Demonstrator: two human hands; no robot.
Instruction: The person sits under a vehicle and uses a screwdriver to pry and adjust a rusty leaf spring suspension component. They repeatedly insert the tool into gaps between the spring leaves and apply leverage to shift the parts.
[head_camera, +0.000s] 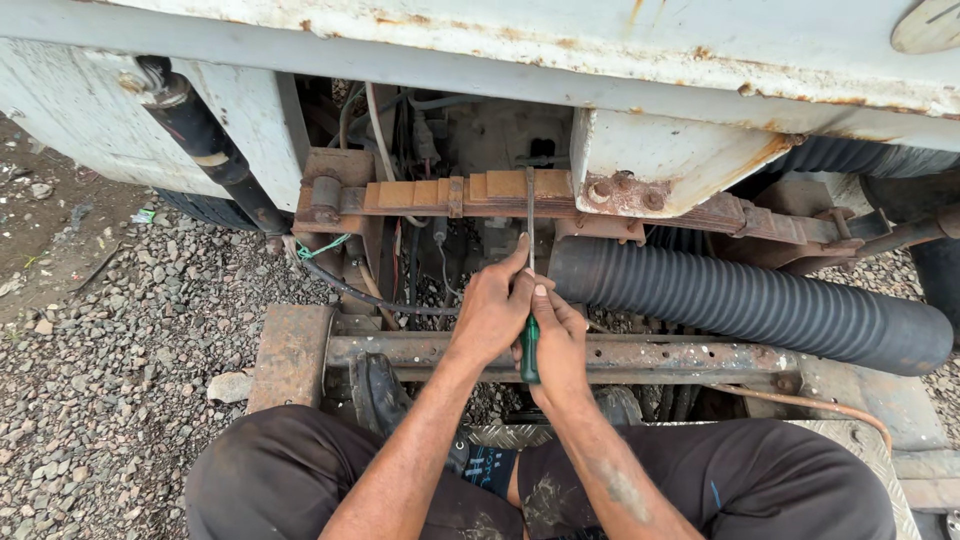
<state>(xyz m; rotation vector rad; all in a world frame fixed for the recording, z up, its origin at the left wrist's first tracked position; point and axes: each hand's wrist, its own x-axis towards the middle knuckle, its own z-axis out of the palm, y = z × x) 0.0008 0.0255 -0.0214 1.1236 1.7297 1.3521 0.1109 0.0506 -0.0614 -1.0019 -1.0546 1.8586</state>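
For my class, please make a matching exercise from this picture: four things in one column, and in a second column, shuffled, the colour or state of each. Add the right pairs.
Things
1. screwdriver handle
2. ribbed hose
3. leaf spring
4. gravel

Colours or states
A. black, lying across under the vehicle
B. grey, loose on the ground
C. green, held between the left hand and the right hand
D. rusty brown, in stacked strips

Pairs: 1-C, 2-A, 3-D, 4-B
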